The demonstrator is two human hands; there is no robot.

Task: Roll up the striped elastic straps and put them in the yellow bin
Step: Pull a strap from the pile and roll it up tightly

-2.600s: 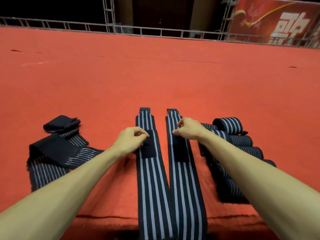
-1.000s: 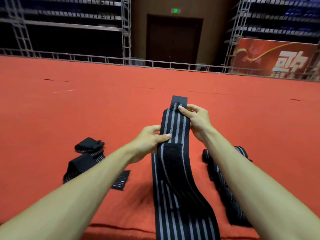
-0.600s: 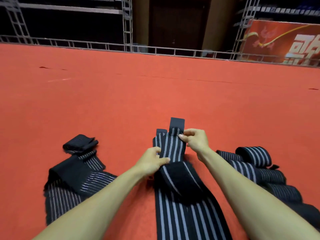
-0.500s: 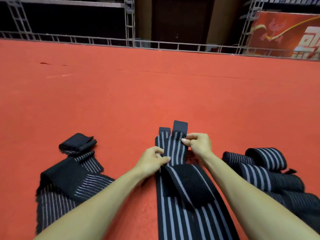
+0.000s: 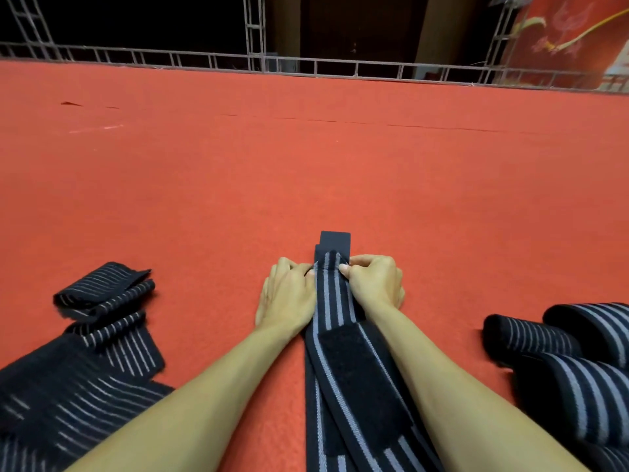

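Your left hand (image 5: 289,296) and right hand (image 5: 374,284) curl their fingers to pinch the edges of the striped strap (image 5: 332,301) near its far end, flat on the red carpet (image 5: 306,172) between loose straps (image 5: 102,356) on the left and rolls (image 5: 544,338) on the right.

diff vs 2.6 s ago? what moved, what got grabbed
The two side-by-side straps were lifted, laid together, and put back down as stacked straps on the carpet. Left hand and right hand moved from the velcro patches to the far end and now pinch its edges. Loose pile and rolled straps stayed put.
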